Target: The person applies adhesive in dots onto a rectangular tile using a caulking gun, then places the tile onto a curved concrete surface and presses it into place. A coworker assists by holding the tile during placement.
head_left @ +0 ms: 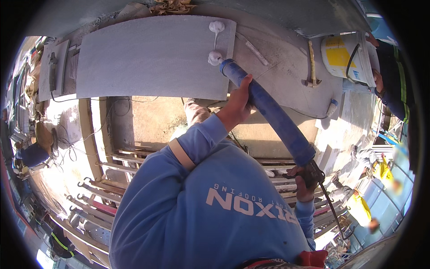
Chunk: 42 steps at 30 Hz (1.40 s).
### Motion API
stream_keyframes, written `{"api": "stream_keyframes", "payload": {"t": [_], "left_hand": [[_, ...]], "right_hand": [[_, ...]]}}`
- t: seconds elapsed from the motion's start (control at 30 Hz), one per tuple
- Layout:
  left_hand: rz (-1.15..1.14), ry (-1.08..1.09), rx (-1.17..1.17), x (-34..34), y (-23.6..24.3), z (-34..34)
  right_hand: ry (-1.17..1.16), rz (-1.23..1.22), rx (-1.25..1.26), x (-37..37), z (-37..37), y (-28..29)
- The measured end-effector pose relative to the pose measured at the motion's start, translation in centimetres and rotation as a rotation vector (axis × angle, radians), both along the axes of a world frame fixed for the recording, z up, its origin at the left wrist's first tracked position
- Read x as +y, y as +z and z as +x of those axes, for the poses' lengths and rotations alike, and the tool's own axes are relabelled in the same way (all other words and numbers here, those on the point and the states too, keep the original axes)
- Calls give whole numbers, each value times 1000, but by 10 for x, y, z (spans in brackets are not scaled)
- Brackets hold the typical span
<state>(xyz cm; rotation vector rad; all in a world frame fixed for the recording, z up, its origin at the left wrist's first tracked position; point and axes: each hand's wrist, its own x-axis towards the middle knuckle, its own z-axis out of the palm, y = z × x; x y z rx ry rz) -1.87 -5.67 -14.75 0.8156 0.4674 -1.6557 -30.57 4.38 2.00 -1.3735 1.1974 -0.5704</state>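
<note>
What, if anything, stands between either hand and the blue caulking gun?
Nothing visible: the left hand grips the barrel of the blue caulking gun directly, and the right hand is at its dark handle.

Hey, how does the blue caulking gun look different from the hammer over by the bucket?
The caulking gun has a thick blue barrel; the hammer has a slim yellowish handle. The caulking gun is gripped by the left hand and right hand, while the hammer lies unheld. Both are elongated tools.
</note>
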Motion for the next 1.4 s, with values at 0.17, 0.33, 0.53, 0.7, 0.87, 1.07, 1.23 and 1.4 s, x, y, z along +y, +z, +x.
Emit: {"api": "stream_keyframes", "payload": {"t": [0.17,0.33,0.53,0.7,0.87,1.07,1.23,1.4], "left_hand": [[9,-26,17,1,8,6],[32,32,-25,0,6,5],[-12,44,-10,3,-1,4],[7,32,0,4,3,4],[9,24,3,11,8,5],[18,11,-6,31,7,1],[59,9,45,60,16,-8],[104,-44,82,77,0,-20]], "right_hand": [[38,-13,72,-3,-7,-2],[113,-203,249,1,-21,-17],[-210,-79,240,15,4,-10],[-243,-34,207,19,3,-7],[-141,16,128,25,-12,-1],[11,75,-23,21,-4,14],[44,116,86,28,-20,29],[-67,109,128,36,-20,31]]}}
